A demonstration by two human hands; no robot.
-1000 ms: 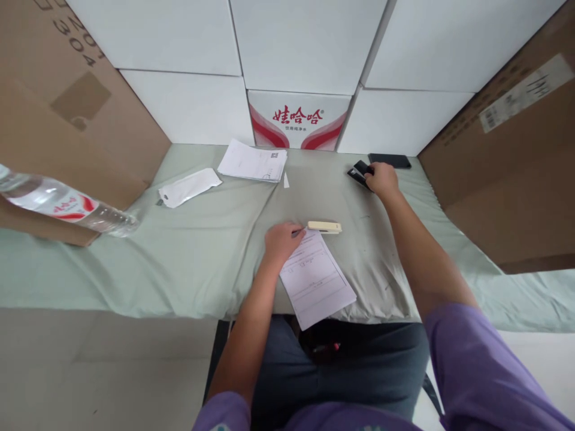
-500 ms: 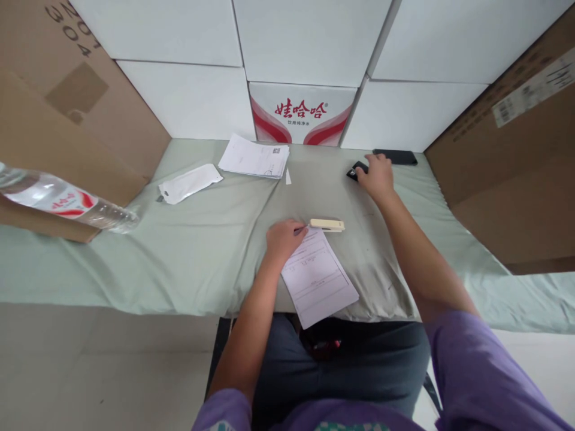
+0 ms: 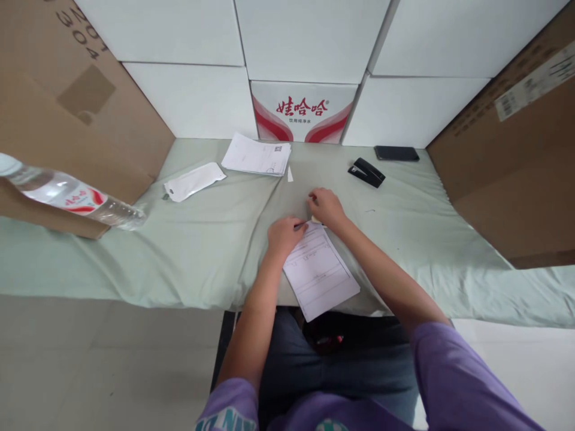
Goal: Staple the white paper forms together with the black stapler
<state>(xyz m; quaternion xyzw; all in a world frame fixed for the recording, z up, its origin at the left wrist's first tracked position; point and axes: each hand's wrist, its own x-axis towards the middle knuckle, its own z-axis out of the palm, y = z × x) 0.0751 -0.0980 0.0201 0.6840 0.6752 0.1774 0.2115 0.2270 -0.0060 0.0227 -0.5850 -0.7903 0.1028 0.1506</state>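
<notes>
My left hand (image 3: 284, 236) lies at the top left corner of a set of printed sheets (image 3: 321, 278). Its fingers are closed on that corner, with a thin dark piece showing beside the fingertips. My right hand (image 3: 327, 207) is just above the sheets' top edge, fingers curled inward. Under it, a cream oblong object (image 3: 318, 220) shows only in part. What the right fingers hold, if anything, is hidden. A black stapler (image 3: 366, 172) sits apart from both hands, to the right and farther back.
Further back lie a stack of papers (image 3: 257, 155), a small white scrap (image 3: 290, 174), a white packet (image 3: 195, 181) and a black phone (image 3: 397, 154). A water bottle (image 3: 72, 190) is at left. Cardboard boxes (image 3: 516, 173) flank the cloth-covered table (image 3: 202, 251); white cartons (image 3: 305, 42) wall the back.
My right hand has let go of the black stapler and moved left and nearer, over the cream object. My left hand stays on the corner of the sheets.
</notes>
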